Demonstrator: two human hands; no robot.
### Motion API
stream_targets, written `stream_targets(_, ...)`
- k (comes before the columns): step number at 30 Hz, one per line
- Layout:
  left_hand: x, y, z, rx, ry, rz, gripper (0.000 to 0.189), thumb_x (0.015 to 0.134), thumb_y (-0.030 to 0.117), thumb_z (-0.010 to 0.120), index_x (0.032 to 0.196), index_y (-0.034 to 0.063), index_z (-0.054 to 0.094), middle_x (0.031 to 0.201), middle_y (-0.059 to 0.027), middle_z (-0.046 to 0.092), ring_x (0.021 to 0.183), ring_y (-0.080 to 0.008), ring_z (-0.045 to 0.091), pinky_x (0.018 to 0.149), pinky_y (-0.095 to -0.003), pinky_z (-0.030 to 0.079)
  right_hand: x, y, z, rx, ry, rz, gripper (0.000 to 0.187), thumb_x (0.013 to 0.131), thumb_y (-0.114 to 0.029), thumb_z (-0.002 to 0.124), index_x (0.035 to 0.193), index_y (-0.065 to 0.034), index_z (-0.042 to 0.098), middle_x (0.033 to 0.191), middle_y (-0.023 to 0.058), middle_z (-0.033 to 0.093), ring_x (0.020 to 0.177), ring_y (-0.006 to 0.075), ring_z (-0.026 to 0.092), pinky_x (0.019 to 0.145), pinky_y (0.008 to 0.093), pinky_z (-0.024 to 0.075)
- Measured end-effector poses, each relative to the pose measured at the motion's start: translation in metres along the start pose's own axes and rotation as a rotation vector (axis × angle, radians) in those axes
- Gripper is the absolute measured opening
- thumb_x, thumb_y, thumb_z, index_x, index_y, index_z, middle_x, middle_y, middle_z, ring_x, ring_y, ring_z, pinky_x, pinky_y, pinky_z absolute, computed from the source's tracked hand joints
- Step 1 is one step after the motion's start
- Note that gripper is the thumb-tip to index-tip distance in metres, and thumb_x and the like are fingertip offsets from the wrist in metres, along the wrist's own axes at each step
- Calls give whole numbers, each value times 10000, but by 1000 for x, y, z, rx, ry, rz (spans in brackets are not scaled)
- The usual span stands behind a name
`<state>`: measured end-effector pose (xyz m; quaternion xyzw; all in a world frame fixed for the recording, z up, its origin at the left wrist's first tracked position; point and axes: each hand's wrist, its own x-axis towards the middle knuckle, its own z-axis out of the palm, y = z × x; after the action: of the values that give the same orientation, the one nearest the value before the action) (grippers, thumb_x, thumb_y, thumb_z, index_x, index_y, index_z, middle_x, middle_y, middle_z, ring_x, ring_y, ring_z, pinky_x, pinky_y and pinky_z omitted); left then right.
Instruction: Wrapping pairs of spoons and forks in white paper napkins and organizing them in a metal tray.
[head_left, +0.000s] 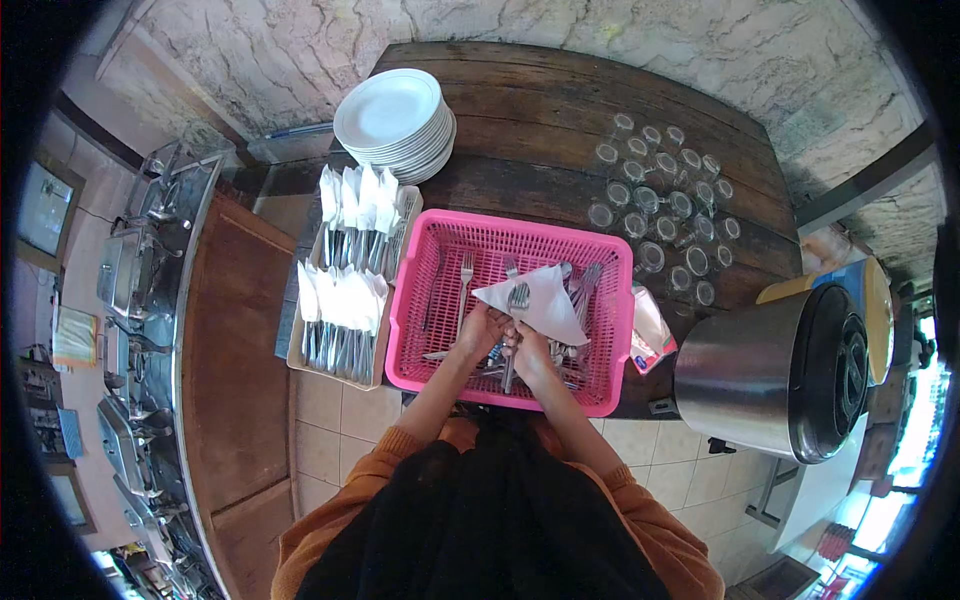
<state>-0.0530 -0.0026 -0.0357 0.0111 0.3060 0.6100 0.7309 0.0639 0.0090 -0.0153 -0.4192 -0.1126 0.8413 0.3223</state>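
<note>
Over the pink plastic basket (513, 225), my left hand (484, 331) pinches the lower left edge of a white paper napkin (553, 311) folded into a triangle. A fork (518, 297) lies on the napkin, tines pointing away from me. My right hand (531, 351) grips the fork near its handle, close beside my left fingers, and touches the napkin's lower edge. Whether a second utensil lies with that fork, I cannot tell. Loose cutlery lies in the basket, including a single fork (466, 279) at the left and a bunch of forks (589, 281) at the right; my hands and the napkin hide some.
Left of the basket, two trays (373, 384) hold napkin-wrapped cutlery (339, 300). Behind them rises a stack of white plates (390, 112). Several glass cups (667, 202) occupy the wooden table (525, 97). A napkin pack (649, 330) and large steel container (739, 375) stand right.
</note>
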Motion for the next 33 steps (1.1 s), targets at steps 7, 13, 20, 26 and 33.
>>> stream_targets(7, 3, -6, 16, 321, 146, 99, 245, 796, 77, 558, 1015, 50, 452, 592, -11, 513, 412, -84, 442, 338, -212, 368, 1, 3, -4, -29, -15, -17, 68, 858, -125, 419, 887, -101, 476, 687, 8, 466, 572, 97, 424, 494, 241, 354)
stream_targets(13, 7, -9, 18, 440, 284, 162, 247, 773, 26, 571, 1009, 32, 496, 615, -18, 550, 418, -65, 458, 337, -209, 377, 1, -1, -9, -17, -45, 26, 181, 859, -266, 458, 886, -92, 500, 693, 12, 488, 599, 122, 457, 538, 264, 406)
stream_targets(20, 10, -2, 34, 147, 193, 94, 300, 731, -44, 579, 1003, -13, 456, 751, -85, 592, 579, -129, 564, 445, -217, 452, 3, -10, -18, 134, 125, -52, 353, 844, -396, 465, 971, -69, 506, 814, 41, 558, 723, 159, 547, 650, 285, 462)
stream_targets(26, 11, 2, 31, 304, 229, 195, 408, 710, -58, 601, 1058, -29, 391, 836, -137, 596, 698, -164, 594, 593, -216, 489, 2, -18, -14, 259, 18, -303, 430, 850, -354, 472, 1106, -10, 437, 1013, 94, 534, 894, 199, 544, 789, 299, 465)
stream_targets(33, -1, -3, 61, 940, 350, 685, 512, 697, -36, 618, 1110, -39, 315, 816, -190, 604, 695, -188, 599, 578, -262, 471, -5, -11, 0, -116, 248, -481, 445, 860, -297, 480, 1161, 24, 414, 1127, 94, 478, 977, 152, 489, 792, 275, 434)
